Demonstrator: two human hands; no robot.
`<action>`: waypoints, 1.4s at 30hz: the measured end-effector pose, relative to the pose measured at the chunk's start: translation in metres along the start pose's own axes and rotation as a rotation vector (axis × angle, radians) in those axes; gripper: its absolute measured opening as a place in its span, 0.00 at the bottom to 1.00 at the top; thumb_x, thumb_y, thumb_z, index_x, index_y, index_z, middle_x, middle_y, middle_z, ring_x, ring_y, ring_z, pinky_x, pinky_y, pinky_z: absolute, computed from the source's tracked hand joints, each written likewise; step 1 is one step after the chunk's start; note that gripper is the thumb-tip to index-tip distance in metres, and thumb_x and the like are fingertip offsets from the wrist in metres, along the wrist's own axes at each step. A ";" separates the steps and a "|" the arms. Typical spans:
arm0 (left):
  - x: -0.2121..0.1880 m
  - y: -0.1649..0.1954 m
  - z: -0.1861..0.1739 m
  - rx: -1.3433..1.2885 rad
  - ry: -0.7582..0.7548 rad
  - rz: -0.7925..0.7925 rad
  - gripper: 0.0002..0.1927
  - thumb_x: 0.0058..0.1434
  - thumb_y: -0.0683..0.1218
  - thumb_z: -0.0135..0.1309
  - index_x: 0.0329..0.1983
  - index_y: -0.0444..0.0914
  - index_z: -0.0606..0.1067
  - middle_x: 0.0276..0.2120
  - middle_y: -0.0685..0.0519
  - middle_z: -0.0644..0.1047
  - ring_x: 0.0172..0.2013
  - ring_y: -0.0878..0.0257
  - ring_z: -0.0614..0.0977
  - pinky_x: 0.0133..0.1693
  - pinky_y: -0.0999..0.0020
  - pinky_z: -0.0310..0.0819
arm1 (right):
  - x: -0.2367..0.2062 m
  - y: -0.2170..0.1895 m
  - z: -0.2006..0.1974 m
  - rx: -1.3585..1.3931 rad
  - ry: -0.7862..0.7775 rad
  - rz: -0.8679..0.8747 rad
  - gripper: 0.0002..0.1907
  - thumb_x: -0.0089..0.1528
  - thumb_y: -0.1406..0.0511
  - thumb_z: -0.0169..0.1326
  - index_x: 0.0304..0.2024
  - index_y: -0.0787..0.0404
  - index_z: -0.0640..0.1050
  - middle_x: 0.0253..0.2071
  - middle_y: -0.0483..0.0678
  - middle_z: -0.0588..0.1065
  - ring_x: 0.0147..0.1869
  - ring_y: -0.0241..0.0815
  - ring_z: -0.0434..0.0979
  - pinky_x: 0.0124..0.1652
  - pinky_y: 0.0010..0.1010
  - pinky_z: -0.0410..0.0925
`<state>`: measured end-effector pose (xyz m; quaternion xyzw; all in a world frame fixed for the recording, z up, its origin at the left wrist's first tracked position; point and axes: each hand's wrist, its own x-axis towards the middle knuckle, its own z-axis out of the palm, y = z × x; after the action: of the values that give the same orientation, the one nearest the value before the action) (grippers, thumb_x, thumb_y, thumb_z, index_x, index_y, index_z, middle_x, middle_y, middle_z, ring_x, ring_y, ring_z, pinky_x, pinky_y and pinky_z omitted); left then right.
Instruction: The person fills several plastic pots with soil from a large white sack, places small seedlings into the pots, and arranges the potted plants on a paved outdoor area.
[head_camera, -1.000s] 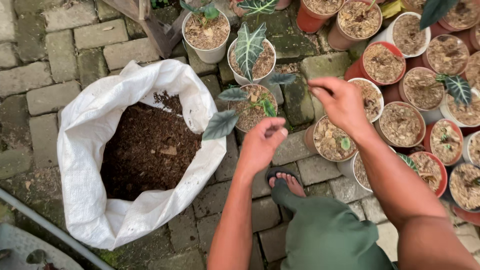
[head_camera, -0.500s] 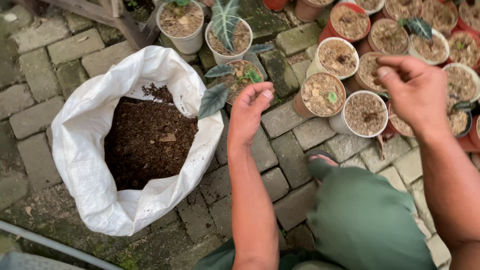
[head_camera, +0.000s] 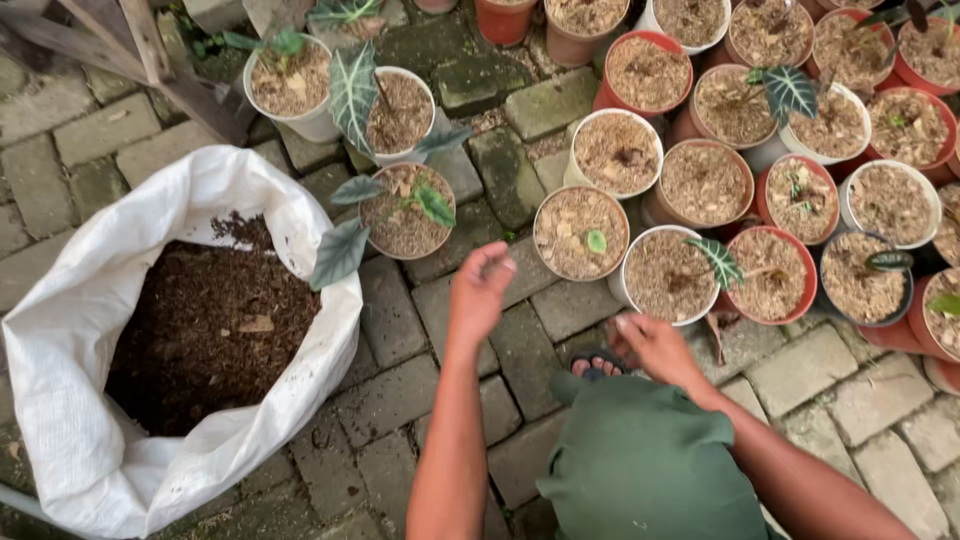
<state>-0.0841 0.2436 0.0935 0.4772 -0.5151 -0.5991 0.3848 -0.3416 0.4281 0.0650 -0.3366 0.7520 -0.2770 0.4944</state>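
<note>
My left hand (head_camera: 480, 290) hovers over the paving stones with its fingers loosely curled and nothing seen in it, just below a brown pot with a small leafy plant (head_camera: 405, 210). My right hand (head_camera: 655, 348) is low by my knee, fingers bent, close to the rim of a white pot with a striped-leaf seedling (head_camera: 668, 275). Left of my left arm, a white woven sack (head_camera: 110, 470) stands open, partly filled with dark soil (head_camera: 205, 335). Nothing shows in my right hand.
Many red, brown and white pots filled with light dry mix crowd the upper right, such as a brown pot with a tiny sprout (head_camera: 580, 232). A wooden frame (head_camera: 130, 45) leans at the top left. My foot in a sandal (head_camera: 597, 365) rests on mossy pavers.
My right hand has dropped from above the pots down to beside my knee. My left hand has stayed near the brown pot. The view has shifted, showing more pots.
</note>
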 end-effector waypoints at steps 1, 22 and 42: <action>0.001 -0.009 0.014 0.081 -0.003 0.005 0.24 0.66 0.47 0.61 0.62 0.33 0.72 0.55 0.46 0.78 0.55 0.57 0.78 0.56 0.60 0.72 | 0.005 0.013 -0.002 0.117 -0.036 0.095 0.22 0.70 0.55 0.46 0.54 0.64 0.80 0.40 0.54 0.82 0.35 0.40 0.81 0.35 0.33 0.75; 0.041 -0.031 0.060 -0.497 0.450 -0.117 0.32 0.64 0.32 0.42 0.72 0.37 0.54 0.61 0.42 0.70 0.51 0.51 0.81 0.42 0.58 0.85 | 0.033 -0.001 0.018 0.172 -0.256 0.106 0.27 0.69 0.60 0.46 0.70 0.59 0.67 0.48 0.52 0.80 0.45 0.41 0.80 0.45 0.32 0.74; -0.014 -0.103 0.017 -0.439 0.408 -0.303 0.25 0.68 0.48 0.54 0.67 0.35 0.70 0.53 0.45 0.77 0.47 0.59 0.79 0.48 0.64 0.75 | 0.133 -0.127 0.095 0.594 -0.195 -0.122 0.18 0.69 0.68 0.38 0.61 0.66 0.64 0.40 0.60 0.78 0.35 0.46 0.81 0.33 0.35 0.75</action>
<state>-0.0942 0.2786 -0.0051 0.5640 -0.2093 -0.6384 0.4802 -0.2613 0.2381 0.0519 -0.2469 0.5658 -0.4802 0.6232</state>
